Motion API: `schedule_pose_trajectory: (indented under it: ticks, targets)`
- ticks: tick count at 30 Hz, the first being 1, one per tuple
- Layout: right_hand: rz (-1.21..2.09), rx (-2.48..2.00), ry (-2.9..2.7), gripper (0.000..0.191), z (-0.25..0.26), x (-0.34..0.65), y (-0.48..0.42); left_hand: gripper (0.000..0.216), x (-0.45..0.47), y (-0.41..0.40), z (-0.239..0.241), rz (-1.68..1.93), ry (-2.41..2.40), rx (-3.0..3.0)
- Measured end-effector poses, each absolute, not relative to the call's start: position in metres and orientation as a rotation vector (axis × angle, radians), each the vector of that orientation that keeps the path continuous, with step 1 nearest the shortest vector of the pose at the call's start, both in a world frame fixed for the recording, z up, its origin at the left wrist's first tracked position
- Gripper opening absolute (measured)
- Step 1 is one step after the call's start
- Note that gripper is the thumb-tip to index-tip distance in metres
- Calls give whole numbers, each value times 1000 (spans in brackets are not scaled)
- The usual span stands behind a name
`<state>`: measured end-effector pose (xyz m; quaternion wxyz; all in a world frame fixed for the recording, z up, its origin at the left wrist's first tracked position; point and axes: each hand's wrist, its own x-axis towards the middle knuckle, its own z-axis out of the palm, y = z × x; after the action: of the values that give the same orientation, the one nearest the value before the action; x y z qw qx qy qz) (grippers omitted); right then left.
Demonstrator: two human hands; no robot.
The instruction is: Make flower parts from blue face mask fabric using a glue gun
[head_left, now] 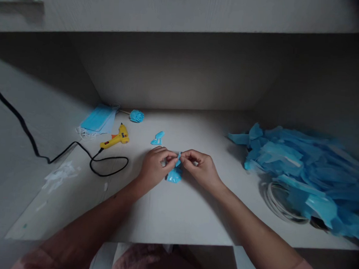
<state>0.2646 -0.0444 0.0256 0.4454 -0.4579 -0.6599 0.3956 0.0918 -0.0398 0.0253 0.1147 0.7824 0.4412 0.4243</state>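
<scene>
Between my two hands, at the middle of the white desk, is a small folded piece of blue mask fabric (pixel 178 155). My left hand (pixel 159 162) pinches its left side with thumb and forefinger. From the other side, my right hand (pixel 200 165) grips it the same way, fingertips close to the left ones. Below the fingertips lies another blue piece (pixel 174 175), shiny and slightly crumpled; whether it joins the held piece I cannot tell. Just beyond my left hand rest small cut blue pieces (pixel 158 138).
A yellow glue gun (pixel 116 137) lies at left, its black cord (pixel 108 173) looped on the desk (pixel 175 214). Behind it are blue face masks (pixel 98 119) and a blue fabric rose (pixel 136 116) on a stick. A blue fabric heap (pixel 301 161) and coiled cable (pixel 280 202) occupy the right.
</scene>
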Motion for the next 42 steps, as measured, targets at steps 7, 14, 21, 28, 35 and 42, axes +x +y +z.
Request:
schedule_pose_trajectory:
  ticks: [7, 14, 21, 28, 35, 42]
  targets:
    - [990, -1139, -1663, 16, 28, 264, -46, 13, 92, -41, 25, 1239, 1328, 2284]
    - [1021, -1146, -1612, 17, 29, 265, -44, 10, 93, -40, 30, 1244, 1358, 1961]
    - [1182, -1058, -1386, 18, 24, 269, -36, 11, 91, -34, 25, 1275, 1291, 1543]
    - [1276, -1052, -1170, 20, 28, 278, -30, 13, 57, -45, 71, 1352, 1389, 1535]
    - [1336, -999, -1161, 20, 22, 279, -28, 22, 13, -135, 40, 932, 1596, 1571]
    - [1359, -1014, -1194, 28, 19, 283, -24, 30, -67, -147, 24, 1073, 2142, 1314]
